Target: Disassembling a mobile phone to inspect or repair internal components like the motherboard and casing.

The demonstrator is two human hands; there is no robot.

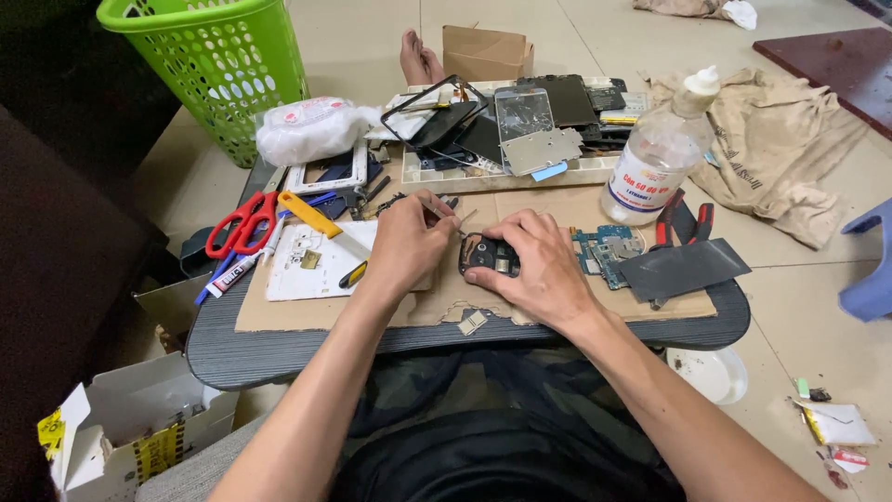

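Fingers of the right hand [537, 265] press down on a small dark phone part [490, 254], pinning it to a sheet of cardboard [307, 311] on a low dark table [279, 351]. The left hand [406, 244] pinches a thin metal tool [455, 223], its tip angled toward the part. A blue circuit board [604, 251] lies just beside the right hand, with red-handled pliers [671, 221] and a clear plastic bottle [658, 153] beyond it. Red scissors [240, 223] and a yellow-handled knife [311, 216] rest to the left. A green basket [218, 65] stands on the floor behind the table.
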